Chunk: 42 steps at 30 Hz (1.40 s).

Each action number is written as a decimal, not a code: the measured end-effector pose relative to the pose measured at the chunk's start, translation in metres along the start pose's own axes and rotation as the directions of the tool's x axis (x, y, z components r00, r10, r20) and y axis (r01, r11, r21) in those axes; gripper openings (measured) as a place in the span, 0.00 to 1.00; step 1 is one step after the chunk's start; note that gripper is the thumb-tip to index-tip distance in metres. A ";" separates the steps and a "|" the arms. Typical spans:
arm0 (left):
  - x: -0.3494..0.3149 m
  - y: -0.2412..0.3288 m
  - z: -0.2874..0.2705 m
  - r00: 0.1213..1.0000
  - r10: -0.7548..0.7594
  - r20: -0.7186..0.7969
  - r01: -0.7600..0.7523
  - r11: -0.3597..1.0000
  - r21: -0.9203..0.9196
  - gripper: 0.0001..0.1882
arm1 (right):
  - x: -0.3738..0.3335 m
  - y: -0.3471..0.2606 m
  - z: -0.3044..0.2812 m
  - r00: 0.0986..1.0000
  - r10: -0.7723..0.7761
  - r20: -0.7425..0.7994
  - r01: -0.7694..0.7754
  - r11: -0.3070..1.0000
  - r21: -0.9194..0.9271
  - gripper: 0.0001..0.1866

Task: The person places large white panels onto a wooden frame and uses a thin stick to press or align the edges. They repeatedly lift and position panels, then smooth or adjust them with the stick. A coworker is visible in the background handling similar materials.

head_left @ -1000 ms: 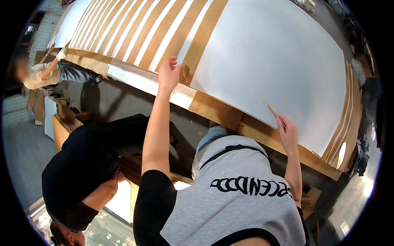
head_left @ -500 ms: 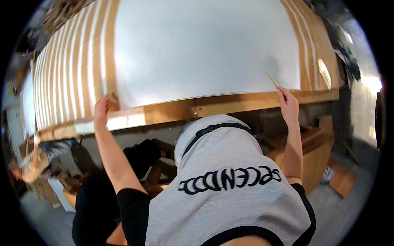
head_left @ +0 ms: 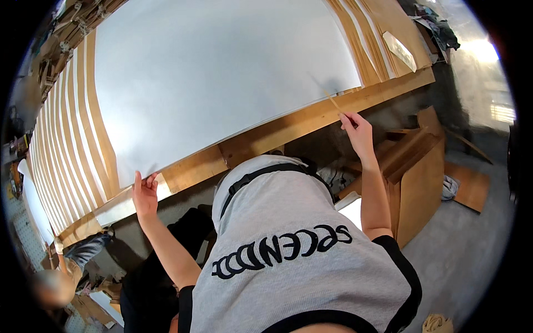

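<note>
Right fingers (head_left: 354, 118) pinch a thin stick (head_left: 333, 102); left fingers (head_left: 138, 180), parted, perhaps touch the white sheet (head_left: 222, 66) at its near edge.

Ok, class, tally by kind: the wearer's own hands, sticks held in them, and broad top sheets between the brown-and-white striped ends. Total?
Left hand and right hand: 2
Thin tan stick: 1
Broad white top sheet: 1
Total: 4

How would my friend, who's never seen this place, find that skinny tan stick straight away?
Find the big smooth white sheet on the long wooden-edged table. Near its front edge, toward the right, the person's bare right hand pinches a thin tan stick. Unlike the flat brown strips lying beside the sheet, it is gripped, its free end pointing away from the person.
</note>
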State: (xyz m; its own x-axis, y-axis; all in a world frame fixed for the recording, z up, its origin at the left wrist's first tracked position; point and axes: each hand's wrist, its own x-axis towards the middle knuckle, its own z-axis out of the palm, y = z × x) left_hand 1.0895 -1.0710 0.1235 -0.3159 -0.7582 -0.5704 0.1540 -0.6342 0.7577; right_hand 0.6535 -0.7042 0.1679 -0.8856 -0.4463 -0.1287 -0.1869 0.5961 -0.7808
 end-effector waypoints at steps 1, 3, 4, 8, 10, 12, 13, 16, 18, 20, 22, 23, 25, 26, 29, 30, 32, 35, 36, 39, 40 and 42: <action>-0.008 0.006 0.030 0.988 0.001 -0.157 -0.011 0.998 -0.061 0.08 | 0.003 0.002 0.001 1.000 0.009 0.018 -0.009 1.000 0.002 0.13; -0.002 0.008 0.031 0.984 0.000 -0.176 -0.016 0.996 -0.093 0.08 | 0.008 0.003 0.004 0.998 0.028 0.057 -0.031 0.998 0.052 0.13; 0.001 0.009 0.029 0.983 0.002 -0.185 -0.023 0.994 -0.109 0.08 | 0.011 0.003 0.007 0.996 0.039 0.078 -0.047 0.994 0.099 0.13; 0.004 0.017 0.030 0.980 -0.014 -0.199 -0.011 0.992 -0.124 0.06 | 0.016 -0.018 0.017 0.961 0.171 0.217 -0.216 0.954 0.207 0.12; 0.007 0.017 0.030 0.973 -0.025 -0.231 -0.002 0.993 -0.117 0.06 | 0.021 -0.013 0.024 0.934 0.230 0.274 -0.302 0.918 0.257 0.12; 0.008 0.018 0.020 0.980 -0.034 -0.198 0.004 0.989 -0.147 0.05 | 0.027 -0.009 0.034 0.904 0.259 0.340 -0.373 0.865 0.335 0.12; 0.008 0.018 0.018 0.986 -0.032 -0.166 0.005 0.987 -0.160 0.04 | 0.029 -0.008 0.037 0.891 0.260 0.371 -0.403 0.829 0.388 0.13; 0.008 0.023 0.022 0.985 -0.054 -0.163 0.024 0.983 -0.183 0.04 | 0.034 -0.007 0.042 0.872 0.268 0.410 -0.459 0.740 0.492 0.13; 0.010 0.025 0.019 0.982 -0.071 -0.175 0.041 0.984 -0.172 0.04 | 0.038 -0.004 0.042 0.871 0.274 0.407 -0.476 0.676 0.562 0.13; 0.013 0.024 0.018 0.984 -0.062 -0.166 0.037 0.988 -0.151 0.04 | 0.044 0.001 0.041 0.877 0.279 0.391 -0.477 0.596 0.646 0.12; 0.012 0.024 0.019 0.981 -0.066 -0.182 0.045 0.992 -0.119 0.04 | 0.050 -0.002 0.039 0.871 0.331 0.363 -0.490 0.544 0.680 0.13; 0.012 0.023 0.021 0.977 -0.069 -0.204 0.059 0.997 -0.055 0.04 | 0.054 -0.004 0.038 0.866 0.357 0.350 -0.495 0.518 0.697 0.13; 0.013 0.019 0.021 0.965 -0.065 -0.254 0.088 0.993 0.082 0.06 | 0.058 -0.002 0.044 0.886 0.385 0.259 -0.456 0.623 0.635 0.13; 0.014 0.016 0.020 0.959 -0.060 -0.279 0.105 0.983 0.149 0.06 | 0.060 0.000 0.046 0.894 0.394 0.212 -0.438 0.671 0.598 0.13; 0.034 0.007 -0.016 0.940 0.032 -0.339 0.082 0.944 0.318 0.07 | 0.062 0.008 0.054 0.916 0.384 0.118 -0.392 0.788 0.474 0.13; 0.035 0.006 -0.018 0.937 0.063 -0.344 0.073 0.927 0.367 0.07 | 0.062 0.010 0.056 0.920 0.376 0.113 -0.382 0.792 0.476 0.13; 0.037 0.003 -0.021 0.935 0.074 -0.348 0.064 0.927 0.369 0.07 | 0.061 0.014 0.058 0.928 0.358 0.103 -0.361 0.799 0.481 0.14; 0.038 0.002 -0.021 0.945 0.064 -0.320 0.047 0.943 0.329 0.07 | 0.062 0.021 0.060 0.933 0.346 0.097 -0.350 0.810 0.470 0.14; 0.038 0.002 -0.021 0.950 0.058 -0.306 0.040 0.951 0.307 0.07 | 0.062 0.021 0.061 0.936 0.340 0.090 -0.340 0.812 0.475 0.14; 0.040 -0.001 -0.019 0.942 0.071 -0.329 0.035 0.951 0.306 0.07 | 0.064 0.021 0.062 0.940 0.332 0.078 -0.328 0.818 0.473 0.14; 0.041 -0.003 -0.018 0.939 0.082 -0.333 0.032 0.946 0.323 0.07 | 0.066 0.022 0.062 0.939 0.335 0.083 -0.334 0.821 0.462 0.14; 0.041 -0.005 -0.017 0.931 0.106 -0.349 0.024 0.937 0.349 0.06 | 0.070 0.024 0.063 0.938 0.338 0.078 -0.336 0.833 0.439 0.14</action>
State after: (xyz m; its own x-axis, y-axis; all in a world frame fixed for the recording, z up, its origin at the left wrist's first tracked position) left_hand 1.0919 -1.1014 0.0908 0.0484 -0.8259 -0.5617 -0.1900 -0.5597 0.8066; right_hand 0.6141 -0.7629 0.1015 -0.8607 -0.2692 -0.4321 0.3290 0.3536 -0.8756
